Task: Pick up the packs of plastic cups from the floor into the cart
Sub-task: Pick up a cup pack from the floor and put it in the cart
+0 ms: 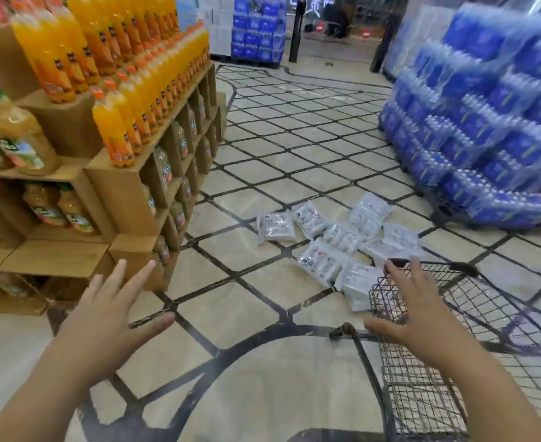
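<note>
No text reads clearly; labels on the juice bottles (55, 59), cup packs (321, 263) and water cases (486, 129) blur.

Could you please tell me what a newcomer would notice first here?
The scattered clear plastic packs of cups lie on the tiled floor at centre, beyond the dark wire cart at lower right. The left hand and right hand spread open in the foreground, between orange juice bottles on wooden shelves at left and stacked blue water packs at right.
</note>
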Motion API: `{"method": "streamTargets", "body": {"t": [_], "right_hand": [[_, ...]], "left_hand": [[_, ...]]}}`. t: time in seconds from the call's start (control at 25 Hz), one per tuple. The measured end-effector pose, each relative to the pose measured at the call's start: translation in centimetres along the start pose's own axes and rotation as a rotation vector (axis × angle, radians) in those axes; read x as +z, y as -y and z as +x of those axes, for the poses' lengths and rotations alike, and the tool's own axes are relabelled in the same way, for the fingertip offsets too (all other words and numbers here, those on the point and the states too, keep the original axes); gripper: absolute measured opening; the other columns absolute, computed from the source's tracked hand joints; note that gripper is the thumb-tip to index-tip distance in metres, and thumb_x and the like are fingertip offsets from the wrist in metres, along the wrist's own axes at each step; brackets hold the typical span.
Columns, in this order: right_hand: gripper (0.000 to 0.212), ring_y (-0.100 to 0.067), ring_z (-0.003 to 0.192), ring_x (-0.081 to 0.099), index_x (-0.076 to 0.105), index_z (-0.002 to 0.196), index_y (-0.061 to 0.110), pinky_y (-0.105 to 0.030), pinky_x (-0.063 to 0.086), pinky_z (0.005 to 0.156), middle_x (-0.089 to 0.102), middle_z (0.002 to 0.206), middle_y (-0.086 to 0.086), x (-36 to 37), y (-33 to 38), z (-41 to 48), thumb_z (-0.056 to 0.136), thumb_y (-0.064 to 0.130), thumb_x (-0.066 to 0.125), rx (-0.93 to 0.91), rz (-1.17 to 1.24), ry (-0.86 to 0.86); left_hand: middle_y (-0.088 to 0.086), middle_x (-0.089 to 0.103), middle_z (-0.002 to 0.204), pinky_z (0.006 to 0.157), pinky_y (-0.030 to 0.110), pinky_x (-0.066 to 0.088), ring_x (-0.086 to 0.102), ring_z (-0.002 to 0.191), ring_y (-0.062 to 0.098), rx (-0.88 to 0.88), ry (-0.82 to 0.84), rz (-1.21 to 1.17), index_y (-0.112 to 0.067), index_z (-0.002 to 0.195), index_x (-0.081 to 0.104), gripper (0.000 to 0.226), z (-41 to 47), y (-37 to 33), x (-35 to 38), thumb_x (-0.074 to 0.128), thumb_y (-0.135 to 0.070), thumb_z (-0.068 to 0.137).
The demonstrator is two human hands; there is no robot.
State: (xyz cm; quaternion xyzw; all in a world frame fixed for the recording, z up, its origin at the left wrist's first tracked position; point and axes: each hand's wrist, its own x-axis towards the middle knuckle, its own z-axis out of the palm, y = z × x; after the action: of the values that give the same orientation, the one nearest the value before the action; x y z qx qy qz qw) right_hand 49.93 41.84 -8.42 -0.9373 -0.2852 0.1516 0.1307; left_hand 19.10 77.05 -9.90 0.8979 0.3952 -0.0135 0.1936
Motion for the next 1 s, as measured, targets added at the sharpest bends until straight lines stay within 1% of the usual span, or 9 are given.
{"method": "streamTargets", "body": {"t": [0.12, 0.24, 0.36, 0.48, 0.56, 0.64, 0.76, 0.84, 1.0], "right_hand": [[0.12, -0.021, 0.154, -0.02, -0.009, 0.155, 0.054, -0.052, 0.006, 0.123, -0.032, 0.162, 0.015, 0.1, 0.9, 1.4, 0.064, 0.083, 0.063, 0.09, 0.023, -0.011], [0.12, -0.024, 0.155, -0.019, -0.005, 0.157, 0.052, -0.051, 0.005, 0.124, -0.028, 0.164, 0.014, 0.0, 0.8, 2.9, 0.063, 0.082, 0.062, 0.136, 0.082, -0.032], [0.12, -0.024, 0.154, -0.02, -0.01, 0.155, 0.053, -0.05, 0.003, 0.123, -0.03, 0.162, 0.016, -0.5, -0.2, 5.8, 0.067, 0.077, 0.068, 0.211, 0.094, -0.053], [0.12, -0.023, 0.154, -0.021, -0.013, 0.153, 0.054, -0.05, 0.002, 0.123, -0.033, 0.161, 0.013, -0.6, -2.8, 11.1, 0.07, 0.074, 0.072, 0.288, 0.134, -0.057], [0.12, -0.019, 0.152, -0.024, -0.011, 0.155, 0.051, -0.051, 0.003, 0.124, -0.035, 0.16, 0.013, -0.7, -4.6, 15.3, 0.071, 0.073, 0.071, 0.285, 0.186, -0.05], [0.12, -0.02, 0.152, -0.025, -0.011, 0.157, 0.048, -0.05, 0.003, 0.124, -0.04, 0.155, 0.015, -1.3, -5.7, 20.0, 0.072, 0.073, 0.07, 0.275, 0.226, 0.007], [0.121, -0.021, 0.153, -0.025, -0.011, 0.158, 0.046, -0.05, 0.004, 0.125, -0.041, 0.154, 0.014, -3.4, -6.7, 27.4, 0.071, 0.074, 0.067, 0.215, 0.246, 0.08], [0.118, -0.022, 0.154, -0.023, -0.013, 0.157, 0.046, -0.05, 0.006, 0.126, -0.04, 0.157, 0.014, -5.8, -7.2, 32.6, 0.074, 0.073, 0.066, 0.165, 0.224, 0.08], [0.116, -0.021, 0.154, -0.02, -0.016, 0.154, 0.051, -0.051, 0.012, 0.125, -0.042, 0.155, 0.018, -9.4, -7.3, 39.8, 0.07, 0.078, 0.06, 0.144, 0.189, 0.038]], "left_hand": [[-0.002, -0.01, 0.17, 0.126, 0.053, 0.014, -0.001, 0.156, 0.032, 0.133, 0.08, 0.093, -0.057, 0.152, -0.011, 0.101, 6.6, -2.0, -1.6, 0.031, -0.091, 0.067], [-0.002, -0.014, 0.169, 0.125, 0.054, 0.015, -0.005, 0.156, 0.033, 0.241, 0.159, 0.14, -0.055, 0.156, -0.004, 0.103, 11.8, -4.8, -2.4, 0.023, -0.09, 0.063], [-0.003, -0.011, 0.169, 0.125, 0.051, 0.01, -0.005, 0.156, 0.032, 0.317, 0.13, 0.12, -0.054, 0.155, -0.006, 0.102, 17.2, -8.3, -2.3, 0.032, -0.089, 0.067], [-0.004, -0.01, 0.169, 0.124, 0.05, 0.009, -0.006, 0.156, 0.028, 0.343, 0.141, 0.136, -0.058, 0.152, -0.01, 0.099, 23.6, -12.9, -1.2, 0.034, -0.089, 0.068], [-0.008, -0.013, 0.168, 0.124, 0.051, 0.01, -0.007, 0.156, 0.026, 0.345, 0.138, 0.154, -0.059, 0.151, -0.01, 0.097, 26.8, -15.6, -0.5, 0.035, -0.089, 0.07], [-0.011, -0.014, 0.166, 0.123, 0.051, 0.008, -0.007, 0.156, 0.025, 0.329, 0.14, 0.168, -0.059, 0.151, -0.007, 0.096, 30.0, -17.5, -0.6, 0.035, -0.088, 0.071], [-0.006, -0.008, 0.169, 0.126, 0.052, 0.013, -0.001, 0.157, 0.027, 0.307, 0.11, 0.175, -0.059, 0.152, -0.002, 0.095, 35.4, -19.1, -0.9, 0.035, -0.091, 0.071], [-0.004, -0.006, 0.17, 0.126, 0.052, 0.014, 0.001, 0.156, 0.028, 0.28, 0.082, 0.154, -0.059, 0.152, -0.003, 0.095, 38.9, -20.6, -0.8, 0.035, -0.091, 0.071], [-0.01, -0.006, 0.169, 0.125, 0.052, 0.016, 0.0, 0.157, 0.024, 0.309, 0.116, 0.136, -0.061, 0.152, -0.004, 0.094, 44.1, -24.5, -0.2, 0.038, -0.089, 0.073]]}}
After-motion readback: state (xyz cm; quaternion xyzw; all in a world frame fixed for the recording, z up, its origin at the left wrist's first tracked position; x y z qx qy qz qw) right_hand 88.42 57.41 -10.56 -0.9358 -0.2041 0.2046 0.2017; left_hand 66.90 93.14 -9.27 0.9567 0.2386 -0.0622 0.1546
